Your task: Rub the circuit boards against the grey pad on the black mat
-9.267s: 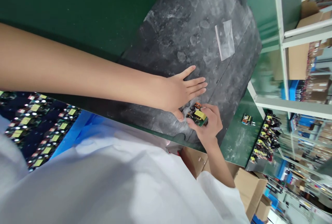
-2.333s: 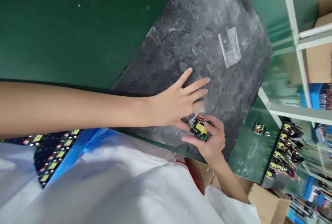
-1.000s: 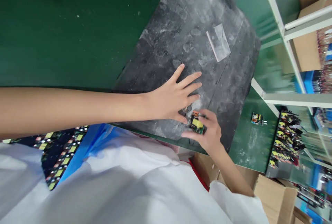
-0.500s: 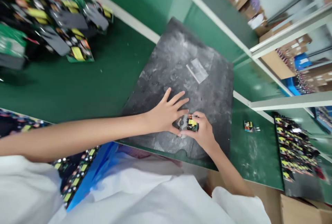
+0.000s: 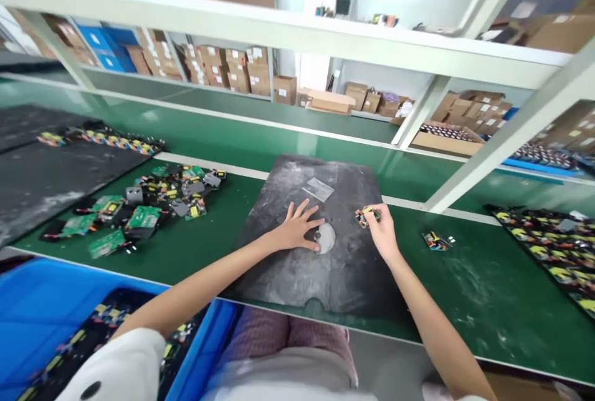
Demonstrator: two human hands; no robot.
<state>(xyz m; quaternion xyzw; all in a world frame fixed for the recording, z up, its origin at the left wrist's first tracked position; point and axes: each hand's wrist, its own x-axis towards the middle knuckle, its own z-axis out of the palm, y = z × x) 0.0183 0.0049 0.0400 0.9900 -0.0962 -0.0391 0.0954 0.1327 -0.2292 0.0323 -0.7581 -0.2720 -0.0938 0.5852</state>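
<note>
My left hand [image 5: 297, 229] is spread over a black mat [image 5: 279, 283], its thumb and fingers at the left edge of a round grey disc [image 5: 325, 238]. Nothing is held in it. Over the right side of the mat, my right hand [image 5: 383, 231] pinches a small circuit board [image 5: 366, 217] with yellow and orange parts. Beyond my left hand, a clear flat rectangular piece [image 5: 318, 189] lies on the mat. Another circuit board [image 5: 436, 241] rests on the green bench to the right of my right hand.
A heap of circuit boards [image 5: 144, 218] lies on the green bench at left. Rows of boards [image 5: 548, 252] fill a tray at right. Below the bench edge stands a blue bin [image 5: 41, 302] holding more boards. A white shelf post [image 5: 483, 141] rises behind on the right.
My right hand has moved right, away from my left hand and the disc, carrying the circuit board. My left hand stays spread beside the disc. The head view has turned and lifted.
</note>
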